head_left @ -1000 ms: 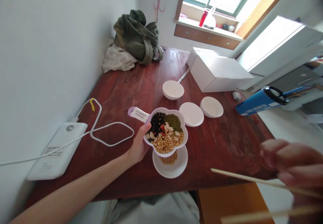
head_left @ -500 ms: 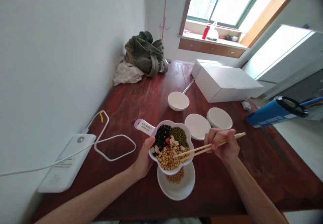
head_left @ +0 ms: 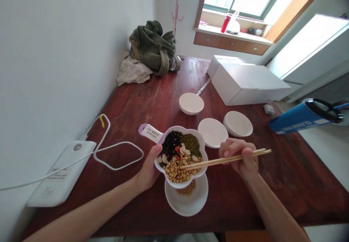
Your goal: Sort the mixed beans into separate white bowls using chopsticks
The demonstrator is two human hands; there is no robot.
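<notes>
Wooden chopsticks [head_left: 226, 159] now reach across the flower-shaped bowl [head_left: 167, 130], their tips among the soybeans [head_left: 177, 173] on its near side. A second ago the right hand [head_left: 238, 156] was well off at the 4 o'clock edge of the view, blurred and close to the camera, with the sticks pointing at nothing. Half a second ago it had come in beside the bowl, and since then the sticks have flattened to nearly level. Judged from that, the picking among the beans has got as far as contact, though whether a bean is caught between the tips is too small to tell.

The right hand sits at 3 o'clock of the bowl, just beside its rim, fingers curled and pinching the chopsticks. The left hand [head_left: 148, 169] has not shifted: it cups the bowl's wall from 8 o'clock, thumb up on the rim. The bowl overlaps a white dish [head_left: 188, 204] at its 6 o'clock, which holds a few soybeans (touching or held clear of it cannot be told). Three empty dishes stand on the red-brown table [head_left: 136, 104] between 12 and 2 o'clock
</notes>
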